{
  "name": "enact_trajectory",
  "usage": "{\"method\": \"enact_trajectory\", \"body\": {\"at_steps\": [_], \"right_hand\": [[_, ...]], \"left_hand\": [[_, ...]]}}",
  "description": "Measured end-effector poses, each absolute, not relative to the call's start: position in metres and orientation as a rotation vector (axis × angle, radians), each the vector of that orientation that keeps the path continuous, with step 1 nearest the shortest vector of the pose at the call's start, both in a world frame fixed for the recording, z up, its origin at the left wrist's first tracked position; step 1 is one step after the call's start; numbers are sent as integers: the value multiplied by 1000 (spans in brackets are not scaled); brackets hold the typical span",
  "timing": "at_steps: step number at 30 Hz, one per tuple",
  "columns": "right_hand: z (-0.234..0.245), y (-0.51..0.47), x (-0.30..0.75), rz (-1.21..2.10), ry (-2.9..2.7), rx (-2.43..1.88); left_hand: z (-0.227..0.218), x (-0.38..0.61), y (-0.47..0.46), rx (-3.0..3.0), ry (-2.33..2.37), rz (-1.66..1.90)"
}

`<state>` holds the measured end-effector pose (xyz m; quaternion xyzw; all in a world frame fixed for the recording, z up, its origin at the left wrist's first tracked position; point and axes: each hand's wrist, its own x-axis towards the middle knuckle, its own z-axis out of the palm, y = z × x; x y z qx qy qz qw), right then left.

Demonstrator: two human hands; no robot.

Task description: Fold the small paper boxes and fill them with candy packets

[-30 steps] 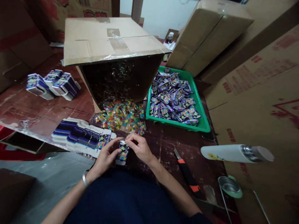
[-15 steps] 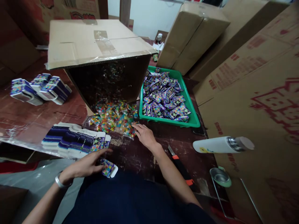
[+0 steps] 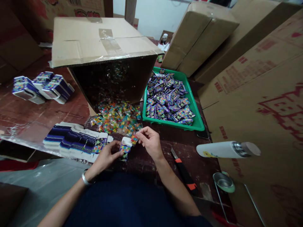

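My left hand point(image 3: 107, 159) is closed on a small purple printed carton point(image 3: 125, 148), whose white top flap stands open. Just right of that opening, my right hand point(image 3: 151, 145) pinches a small clear bag of candies point(image 3: 134, 139), red and orange ones among them. Behind both hands, a heap of clear bags of multicoloured candies point(image 3: 115, 118) spills from a big cardboard box point(image 3: 80, 47) lying on its side. A row of flat purple and white cartons point(image 3: 73, 140) lies overlapped beside my left hand.
A green tray point(image 3: 200, 123) carries purple sachets point(image 3: 168, 97). An orange and black utility knife point(image 3: 184, 173) lies right of my right arm, near a white flask point(image 3: 217, 149). Several filled-out cartons point(image 3: 55, 88) stand at left. Large cardboard boxes point(image 3: 251, 104) wall the right side.
My left hand has moved right and up, bringing the carton upright near the candies. My right hand has drawn back slightly from the heap with a candy bag in its fingers.
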<state>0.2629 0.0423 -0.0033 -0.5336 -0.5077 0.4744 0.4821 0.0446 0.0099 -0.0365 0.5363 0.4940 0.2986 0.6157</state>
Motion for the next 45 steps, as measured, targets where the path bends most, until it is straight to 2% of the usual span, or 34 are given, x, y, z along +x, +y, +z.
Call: {"method": "enact_trajectory", "body": {"at_steps": [6, 9, 15, 23, 28, 38, 45], "right_hand": [[-5, 33, 244, 801, -1544, -1306], [-7, 32, 244, 734, -1728, -1205], [-22, 23, 241, 987, -1581, -1174], [-25, 16, 230, 948, -1478, -1182], [-21, 17, 225, 1126, -1331, -1196], [-14, 37, 235, 1370, -1286, -1212], [-13, 31, 231, 1248, -1353, -1177]], "left_hand": [[-30, 52, 8, 1160, 1092, 746], [-28, 51, 7, 1144, 1127, 833], [-24, 54, 6, 1101, 1149, 1012], [-26, 59, 4, 1142, 1078, 949], [-26, 59, 4, 1045, 1148, 981], [-24, 52, -1, 1244, 1130, 920], [-26, 49, -3, 1232, 1139, 882]]}}
